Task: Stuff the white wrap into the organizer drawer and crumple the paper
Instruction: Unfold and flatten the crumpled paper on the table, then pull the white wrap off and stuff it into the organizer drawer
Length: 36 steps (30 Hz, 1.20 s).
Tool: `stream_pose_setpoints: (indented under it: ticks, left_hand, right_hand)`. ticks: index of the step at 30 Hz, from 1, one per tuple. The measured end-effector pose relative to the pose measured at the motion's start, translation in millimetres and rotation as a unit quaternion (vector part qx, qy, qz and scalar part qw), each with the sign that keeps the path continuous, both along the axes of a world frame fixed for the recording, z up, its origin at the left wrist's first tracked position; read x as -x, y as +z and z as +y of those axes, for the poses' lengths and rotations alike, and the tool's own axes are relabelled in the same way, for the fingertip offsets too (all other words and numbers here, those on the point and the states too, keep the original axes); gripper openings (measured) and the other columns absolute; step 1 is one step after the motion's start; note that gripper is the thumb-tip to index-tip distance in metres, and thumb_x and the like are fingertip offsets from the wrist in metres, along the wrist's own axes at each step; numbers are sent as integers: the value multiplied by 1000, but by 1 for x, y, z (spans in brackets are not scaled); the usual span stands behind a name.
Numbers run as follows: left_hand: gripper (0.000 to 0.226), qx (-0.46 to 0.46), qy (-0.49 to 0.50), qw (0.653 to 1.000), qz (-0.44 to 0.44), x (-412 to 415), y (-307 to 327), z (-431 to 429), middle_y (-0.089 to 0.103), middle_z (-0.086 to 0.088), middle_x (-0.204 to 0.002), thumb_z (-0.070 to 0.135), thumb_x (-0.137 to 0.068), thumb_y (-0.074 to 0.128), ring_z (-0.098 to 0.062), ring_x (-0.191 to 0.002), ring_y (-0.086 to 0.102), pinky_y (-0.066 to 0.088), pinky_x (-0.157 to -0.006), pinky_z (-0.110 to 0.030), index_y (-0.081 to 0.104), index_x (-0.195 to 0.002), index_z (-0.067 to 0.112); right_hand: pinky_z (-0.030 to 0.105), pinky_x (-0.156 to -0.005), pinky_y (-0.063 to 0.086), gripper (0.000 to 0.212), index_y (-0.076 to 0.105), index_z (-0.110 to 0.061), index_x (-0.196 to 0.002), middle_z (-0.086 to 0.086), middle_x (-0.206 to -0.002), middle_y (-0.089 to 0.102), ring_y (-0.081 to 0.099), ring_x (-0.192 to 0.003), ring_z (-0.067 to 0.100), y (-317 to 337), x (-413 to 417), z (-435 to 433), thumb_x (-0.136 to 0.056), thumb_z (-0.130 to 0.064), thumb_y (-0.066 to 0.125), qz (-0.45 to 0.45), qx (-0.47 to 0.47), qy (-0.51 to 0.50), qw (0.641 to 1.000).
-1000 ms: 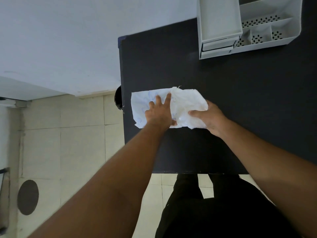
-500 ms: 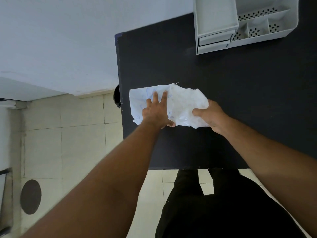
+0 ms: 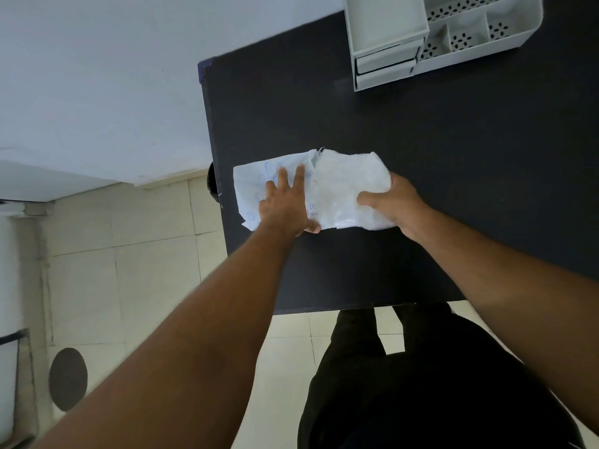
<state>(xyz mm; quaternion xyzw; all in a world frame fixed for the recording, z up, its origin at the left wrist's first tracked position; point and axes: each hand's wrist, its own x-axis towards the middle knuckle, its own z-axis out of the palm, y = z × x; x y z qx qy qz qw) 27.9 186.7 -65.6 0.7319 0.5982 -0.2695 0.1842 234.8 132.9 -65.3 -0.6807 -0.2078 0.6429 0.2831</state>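
Observation:
A white wrap [image 3: 346, 186] lies crumpled on the black table [image 3: 421, 140], over a sheet of paper [image 3: 251, 186] with blue print that sticks out to its left. My left hand [image 3: 287, 205] presses flat on the paper and the wrap's left part, fingers spread. My right hand [image 3: 392, 202] grips the wrap's right end, thumb on top. The grey organizer [image 3: 434, 37] stands at the table's far side, its small drawer [image 3: 385, 64] at the lower left of its front.
The table's left edge [image 3: 210, 157] runs just beside the paper; tiled floor lies below it. A white wall fills the upper left. My dark trousers show under the table's near edge. A dark round patch [image 3: 68, 379] marks the floor.
Both hands stay on the wrap and paper. The wrap's right end has bunched a little more under my right hand; my head has shifted slightly.

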Motion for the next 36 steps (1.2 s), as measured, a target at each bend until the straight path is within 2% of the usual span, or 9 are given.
stream_pose_setpoints:
  ticks: [5,9,12,15,22,27,31,34,36]
  left_hand:
    - [135,4,0,1000,2,-3,1,0,3,-10,-165,58,-60,88,-39,-142,24,44,-100,-56,-2,-157,30]
    - [137,13,8,1000,-13,-3,4,2,5,-10,-164,58,-58,89,-39,-142,25,44,-100,-58,-1,-157,31]
    - [136,28,20,999,-37,-3,9,3,4,-10,-165,56,-58,90,-42,-142,25,41,-103,-61,0,-157,31]
    - [136,52,43,996,-53,-3,18,6,0,-7,-166,54,-60,91,-45,-145,21,37,-107,-63,-1,-158,32]
    - [129,58,59,995,-63,-2,42,10,16,-8,-165,58,-62,88,-39,-147,19,32,-111,-63,6,-158,32]
    - [114,73,12,996,-46,-7,44,6,11,-6,-167,66,-74,75,-37,-150,16,27,-112,-64,2,-158,40]
    - [99,82,49,994,-53,-15,35,0,12,-4,-167,68,-81,64,-36,-147,23,33,-111,-60,6,-157,42]
    - [94,86,46,995,-19,-18,27,-8,-2,0,-168,69,-84,60,-40,-147,23,33,-109,-62,6,-157,43]
    - [93,82,55,995,-13,-18,23,-11,-6,1,-168,69,-85,58,-43,-147,22,32,-109,-63,5,-157,44]
  right_hand:
    - [16,-61,45,36,60,-27,-114,-16,-96,63,59,-83,-1,0,-5,-2,-84,-13,74,-1,-6,-9,1000]
    - [18,-63,46,34,61,-26,-114,-16,-95,62,58,-84,0,5,-11,-3,-84,-13,69,-6,-15,-89,996]
    - [23,-72,54,39,63,-23,-121,-11,-104,66,63,-94,5,12,-19,-2,-84,-11,70,32,-30,-145,988]
    - [38,-86,59,48,65,-22,-124,-4,-119,70,67,-109,16,20,-26,0,-79,-13,78,95,-43,-167,980]
    - [33,-75,61,37,68,-21,-118,-6,-108,76,73,-98,13,54,-39,6,-84,-9,77,190,-68,-197,960]
    - [46,-94,56,48,65,-19,-126,1,-123,71,67,-114,22,64,-49,13,-81,-16,81,149,-84,-135,976]
    - [44,-90,58,48,65,-18,-124,1,-119,71,68,-109,22,60,-52,11,-79,-17,82,103,-55,-123,986]
    - [42,-78,60,47,65,-18,-123,1,-118,70,67,-107,23,55,-54,5,-80,-16,81,84,-32,-121,989]
    - [45,-77,61,46,64,-19,-123,2,-117,68,66,-107,25,51,-58,2,-80,-14,79,72,-22,-141,987]
